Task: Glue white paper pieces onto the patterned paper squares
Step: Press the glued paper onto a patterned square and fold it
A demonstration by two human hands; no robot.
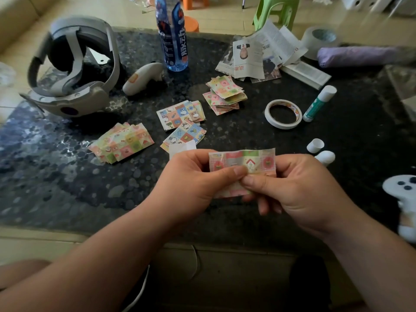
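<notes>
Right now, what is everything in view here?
Patterned sheet: one, pink-green, held up front centre.
Patterned square piles: four, two pink-green, two blue-toned, centre.
White paper piece: one, white, by nearest blue pile.
Tape ring: one, white, mid-right.
Glue stick: one, green-white, right of tape ring.
Cap: one, white, nearer than glue stick.
Large tape roll: one, pale, far right.
Purple bundle: one, purple, far right.
Printed scraps: heap, black-white, far right.
Bottle: one, blue, far centre.
Headset: one, grey, far left.
Controllers: two, white, beside headset, right edge.
Table: one, dark speckled, underneath.
Stool: one, green, floor beyond.
Left hand: pinches sheet's left.
Right hand: pinches sheet's right.
</notes>
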